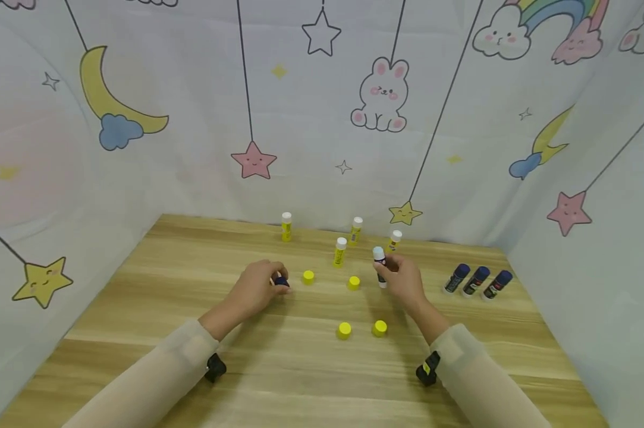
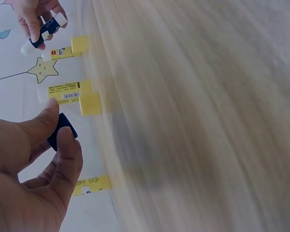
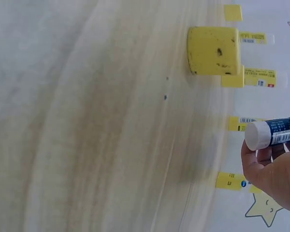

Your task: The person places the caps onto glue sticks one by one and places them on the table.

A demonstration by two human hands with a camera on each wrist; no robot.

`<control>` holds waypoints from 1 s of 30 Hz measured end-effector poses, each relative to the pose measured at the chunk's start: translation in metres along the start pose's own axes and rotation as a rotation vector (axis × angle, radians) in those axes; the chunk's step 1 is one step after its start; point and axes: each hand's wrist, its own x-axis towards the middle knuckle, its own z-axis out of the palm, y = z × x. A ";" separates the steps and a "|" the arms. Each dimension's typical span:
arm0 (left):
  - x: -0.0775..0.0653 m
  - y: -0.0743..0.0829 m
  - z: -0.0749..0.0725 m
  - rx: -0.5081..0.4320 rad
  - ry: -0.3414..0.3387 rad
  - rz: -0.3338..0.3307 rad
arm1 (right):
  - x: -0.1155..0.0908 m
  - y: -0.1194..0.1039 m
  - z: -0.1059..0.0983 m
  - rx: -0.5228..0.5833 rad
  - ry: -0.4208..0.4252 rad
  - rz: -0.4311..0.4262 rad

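Two-handed handling of a glue stick and a cap at a wooden tabletop (image 1: 279, 386). The left hand (image 1: 254, 289), left of the tabletop's middle, is partly closed: thumb and fingertips pinch a dark blue cap (image 2: 63, 131), which the left wrist view shows raised off the wood. The right hand (image 1: 404, 279), nearer the right edge, has its thumb and fingers curled around a dark blue glue stick (image 1: 381, 270). This stick is roughly upright, its white base downward and its pale, uncapped end upward; it appears lifted clear of the surface.

Toward the far edge stand four yellow glue sticks (image 1: 339, 255) with white tops, one well to the left and three grouped toward the right; the rightmost is partly hidden behind the right hand. Four yellow caps (image 1: 344, 330) rest on the tabletop between the two arms: one just beside the left hand, one between the hands, and a pair farther from the far edge. Three capped blue sticks (image 1: 476, 282) form a row near the far right corner. Behind the far edge hangs a white cloth (image 1: 311, 107) printed with stars, moons and a rabbit. Light sleeves (image 1: 156, 368) cover both forearms.
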 end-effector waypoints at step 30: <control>0.004 0.017 -0.003 -0.506 -0.022 -0.147 | -0.029 -0.023 0.013 -0.167 -0.063 -0.171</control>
